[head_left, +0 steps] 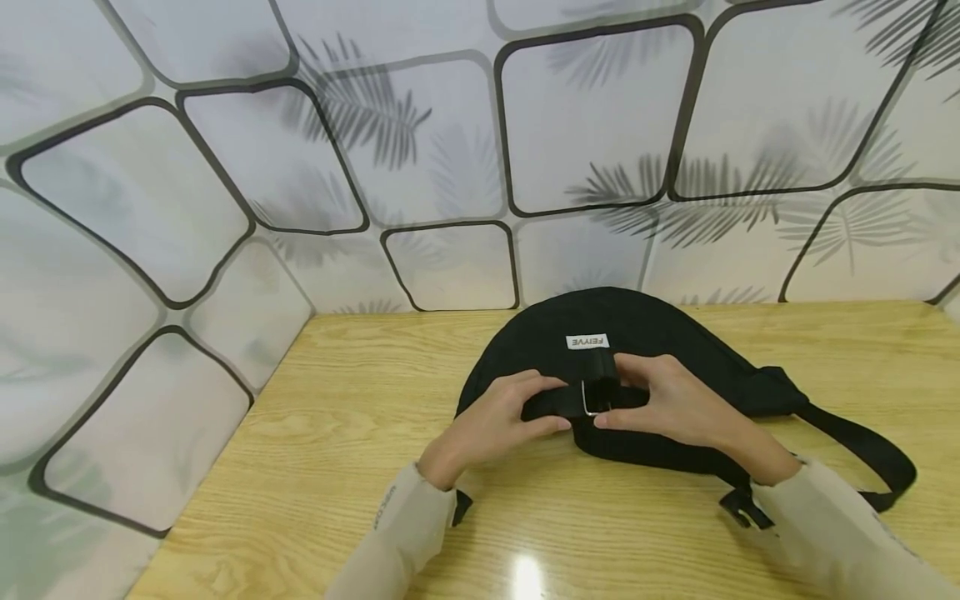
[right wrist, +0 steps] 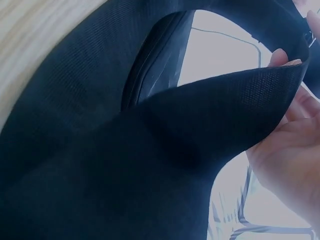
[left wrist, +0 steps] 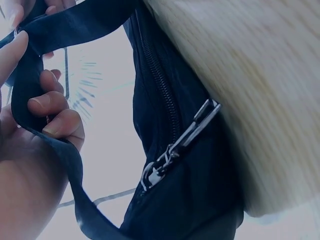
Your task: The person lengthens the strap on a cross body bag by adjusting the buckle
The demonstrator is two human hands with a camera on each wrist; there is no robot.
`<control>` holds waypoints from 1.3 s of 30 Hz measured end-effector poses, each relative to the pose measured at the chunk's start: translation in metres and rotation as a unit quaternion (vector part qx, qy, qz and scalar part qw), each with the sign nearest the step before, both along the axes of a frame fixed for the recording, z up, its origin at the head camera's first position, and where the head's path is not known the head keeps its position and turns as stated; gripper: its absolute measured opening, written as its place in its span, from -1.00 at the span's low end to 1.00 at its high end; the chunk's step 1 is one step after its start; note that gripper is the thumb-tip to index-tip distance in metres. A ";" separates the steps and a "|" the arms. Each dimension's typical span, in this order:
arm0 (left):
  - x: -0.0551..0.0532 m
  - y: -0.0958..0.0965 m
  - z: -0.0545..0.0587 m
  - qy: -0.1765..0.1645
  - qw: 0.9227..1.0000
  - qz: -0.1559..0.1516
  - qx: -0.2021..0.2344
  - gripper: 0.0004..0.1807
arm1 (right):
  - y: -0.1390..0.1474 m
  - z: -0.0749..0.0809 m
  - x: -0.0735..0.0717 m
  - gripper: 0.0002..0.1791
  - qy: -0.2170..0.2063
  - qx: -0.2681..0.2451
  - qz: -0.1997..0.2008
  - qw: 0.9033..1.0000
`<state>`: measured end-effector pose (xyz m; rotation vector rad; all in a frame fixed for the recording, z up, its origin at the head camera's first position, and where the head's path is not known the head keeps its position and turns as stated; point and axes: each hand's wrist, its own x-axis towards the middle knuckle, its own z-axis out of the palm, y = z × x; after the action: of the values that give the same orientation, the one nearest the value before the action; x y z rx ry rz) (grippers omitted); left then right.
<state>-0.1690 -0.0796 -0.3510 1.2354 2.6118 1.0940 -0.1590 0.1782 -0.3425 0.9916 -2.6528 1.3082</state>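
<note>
A black crescent-shaped bag [head_left: 637,317] lies on the table, its white label [head_left: 587,342] upside down in the head view. Over its front, my left hand [head_left: 491,414] grips the black webbing strap [head_left: 553,403] just left of a metal slider buckle [head_left: 586,398]. In the left wrist view the fingers [left wrist: 65,122] curl round a strap loop. Right of the buckle, my right hand [head_left: 675,400] pinches the strap between thumb and fingers. A folded bit of strap [head_left: 600,371] stands up at the buckle. A metal zip pull [left wrist: 192,129] hangs from the bag's zipper [left wrist: 159,75].
A strap loop [head_left: 892,458] bends out over the wooden table [head_left: 337,400] on the right. One black plastic clip [head_left: 744,507] lies by the right sleeve, and a dark piece [head_left: 461,506] shows by the left cuff. Patterned fabric [head_left: 450,125] rises behind and at left.
</note>
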 end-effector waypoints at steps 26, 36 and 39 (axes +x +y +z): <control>0.001 -0.014 -0.003 0.001 1.000 0.012 -0.006 -0.56 | 0.031 0.001 0.000 -0.60 0.011 0.019 -0.014 1.000; -0.001 -0.018 -0.005 0.005 1.000 0.002 -0.001 -0.57 | 0.044 0.000 0.001 -0.54 0.000 0.021 -0.017 1.000; -0.002 -0.019 -0.004 0.014 1.000 -0.001 -0.002 -0.57 | 0.049 -0.001 0.001 -0.53 -0.002 0.020 -0.022 1.000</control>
<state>-0.1712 -0.0984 -0.3549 1.2598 2.6316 1.0780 -0.1583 0.2268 -0.3431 0.9312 -2.6965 1.2550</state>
